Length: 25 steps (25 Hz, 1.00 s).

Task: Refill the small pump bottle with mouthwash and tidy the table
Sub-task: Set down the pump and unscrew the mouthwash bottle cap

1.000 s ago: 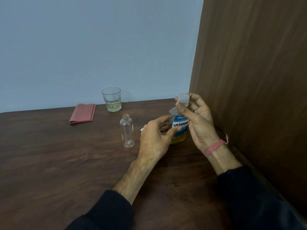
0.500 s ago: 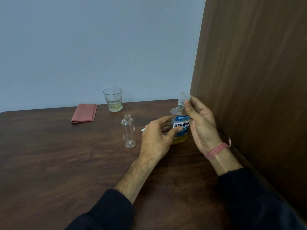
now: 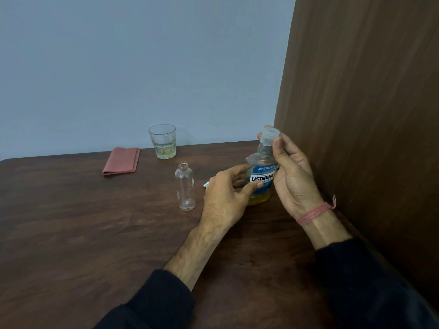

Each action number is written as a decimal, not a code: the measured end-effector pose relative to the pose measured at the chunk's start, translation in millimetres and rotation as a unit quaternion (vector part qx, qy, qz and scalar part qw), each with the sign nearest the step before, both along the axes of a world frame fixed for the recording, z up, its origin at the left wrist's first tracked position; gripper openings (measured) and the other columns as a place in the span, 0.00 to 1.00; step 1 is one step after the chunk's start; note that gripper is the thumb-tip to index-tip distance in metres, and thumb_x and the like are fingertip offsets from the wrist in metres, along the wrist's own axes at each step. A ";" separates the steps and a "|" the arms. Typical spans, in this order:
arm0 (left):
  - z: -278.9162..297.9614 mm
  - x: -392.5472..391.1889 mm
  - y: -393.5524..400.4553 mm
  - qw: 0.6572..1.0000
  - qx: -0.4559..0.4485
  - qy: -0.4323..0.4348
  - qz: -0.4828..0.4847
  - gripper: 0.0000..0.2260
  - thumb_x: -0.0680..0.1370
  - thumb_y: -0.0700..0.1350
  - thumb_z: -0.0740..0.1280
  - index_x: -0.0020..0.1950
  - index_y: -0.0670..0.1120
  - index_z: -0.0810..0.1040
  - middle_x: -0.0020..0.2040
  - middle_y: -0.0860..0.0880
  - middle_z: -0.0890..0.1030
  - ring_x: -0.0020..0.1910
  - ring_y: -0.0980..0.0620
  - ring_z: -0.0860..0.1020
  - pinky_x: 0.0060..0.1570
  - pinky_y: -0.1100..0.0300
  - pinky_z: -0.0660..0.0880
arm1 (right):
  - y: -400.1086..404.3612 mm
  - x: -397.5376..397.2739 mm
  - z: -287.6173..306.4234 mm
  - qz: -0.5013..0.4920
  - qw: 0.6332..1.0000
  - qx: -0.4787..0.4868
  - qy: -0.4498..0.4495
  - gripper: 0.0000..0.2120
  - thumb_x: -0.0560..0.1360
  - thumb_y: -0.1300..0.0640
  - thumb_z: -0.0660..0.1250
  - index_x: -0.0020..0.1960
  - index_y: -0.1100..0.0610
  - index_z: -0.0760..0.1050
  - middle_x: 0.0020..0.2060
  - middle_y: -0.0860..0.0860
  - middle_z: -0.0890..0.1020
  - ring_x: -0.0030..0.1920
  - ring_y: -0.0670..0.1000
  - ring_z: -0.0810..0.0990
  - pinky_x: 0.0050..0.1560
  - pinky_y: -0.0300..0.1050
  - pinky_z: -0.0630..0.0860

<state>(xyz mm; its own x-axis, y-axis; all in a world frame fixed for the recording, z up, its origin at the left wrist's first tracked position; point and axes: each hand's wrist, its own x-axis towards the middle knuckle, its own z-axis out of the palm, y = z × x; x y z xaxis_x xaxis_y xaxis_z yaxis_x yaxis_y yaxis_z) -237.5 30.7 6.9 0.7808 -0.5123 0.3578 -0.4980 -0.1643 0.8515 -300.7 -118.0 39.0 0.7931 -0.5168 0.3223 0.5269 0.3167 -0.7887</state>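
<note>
The mouthwash bottle (image 3: pixel 262 176), clear with a blue label and a little yellow liquid at the bottom, stands on the dark wooden table (image 3: pixel 95 233) near the right wall. My left hand (image 3: pixel 225 198) grips its body. My right hand (image 3: pixel 289 169) pinches the clear cap (image 3: pixel 269 135), which sits on the bottle's neck. Left of the bottle stands the small empty clear bottle (image 3: pixel 184 186), open at the top with no pump on it. A small white piece (image 3: pixel 206 184) peeks out behind my left hand.
A drinking glass (image 3: pixel 162 141) with a little yellowish liquid stands at the table's back edge by the pale wall. A folded pink cloth (image 3: pixel 121 161) lies to its left. A brown wooden panel (image 3: pixel 368 115) closes off the right side.
My right hand brought the cap down from just above the mouthwash bottle onto its neck. My left hand kept its hold on the bottle's body.
</note>
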 end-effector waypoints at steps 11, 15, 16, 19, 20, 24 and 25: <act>3.9 6.1 2.5 0.998 0.040 0.044 -0.016 0.29 0.81 0.41 0.81 0.80 0.53 0.79 0.70 0.55 0.86 0.66 0.57 0.86 0.58 0.46 0.89 | -30.4 -5.9 0.5 -0.021 0.992 0.117 -0.049 0.12 0.80 0.53 0.73 0.64 0.52 0.83 0.58 0.49 0.87 0.61 0.49 0.84 0.69 0.52 0.80; 1.3 7.0 1.1 0.998 0.047 0.046 0.003 0.31 0.82 0.41 0.79 0.84 0.53 0.74 0.75 0.54 0.84 0.71 0.56 0.84 0.61 0.42 0.88 | -46.3 -6.2 -6.1 -0.075 0.990 0.117 -0.002 0.12 0.79 0.64 0.75 0.60 0.52 0.88 0.59 0.51 0.89 0.64 0.50 0.86 0.63 0.44 0.83; 0.1 6.9 1.1 0.998 0.045 0.046 0.008 0.31 0.83 0.41 0.79 0.84 0.52 0.73 0.76 0.54 0.83 0.71 0.55 0.83 0.61 0.41 0.87 | -49.0 -5.3 -8.5 -0.095 0.991 0.090 0.021 0.14 0.78 0.67 0.75 0.59 0.52 0.89 0.59 0.51 0.88 0.64 0.50 0.86 0.61 0.43 0.83; -3.8 8.5 1.3 0.999 0.045 0.025 0.016 0.29 0.83 0.39 0.78 0.83 0.52 0.75 0.75 0.55 0.84 0.72 0.56 0.83 0.61 0.42 0.88 | -50.7 -2.9 -16.2 -0.154 0.983 -0.032 0.092 0.17 0.75 0.71 0.76 0.54 0.51 0.90 0.57 0.49 0.88 0.58 0.47 0.84 0.50 0.36 0.81; -4.7 9.1 0.9 0.999 0.048 0.016 0.020 0.29 0.83 0.39 0.78 0.82 0.53 0.76 0.74 0.56 0.84 0.72 0.57 0.82 0.61 0.42 0.88 | -50.7 -2.5 -18.5 -0.168 0.976 -0.078 0.111 0.18 0.74 0.71 0.76 0.54 0.51 0.90 0.56 0.48 0.88 0.57 0.46 0.84 0.47 0.34 0.80; -6.4 11.2 -1.0 0.998 0.059 0.000 0.029 0.29 0.82 0.39 0.78 0.81 0.54 0.76 0.73 0.56 0.85 0.73 0.57 0.82 0.71 0.51 0.82 | -54.1 -0.5 -26.2 -0.200 0.934 -0.223 0.193 0.17 0.73 0.70 0.77 0.56 0.51 0.89 0.54 0.48 0.90 0.57 0.47 0.86 0.52 0.36 0.82; -6.5 11.8 -1.4 0.998 0.062 -0.002 0.031 0.29 0.82 0.39 0.79 0.82 0.54 0.76 0.73 0.56 0.85 0.73 0.56 0.82 0.73 0.52 0.81 | -55.2 -0.7 -28.0 -0.203 0.919 -0.253 0.225 0.17 0.73 0.69 0.77 0.55 0.50 0.89 0.53 0.47 0.89 0.57 0.47 0.87 0.54 0.37 0.82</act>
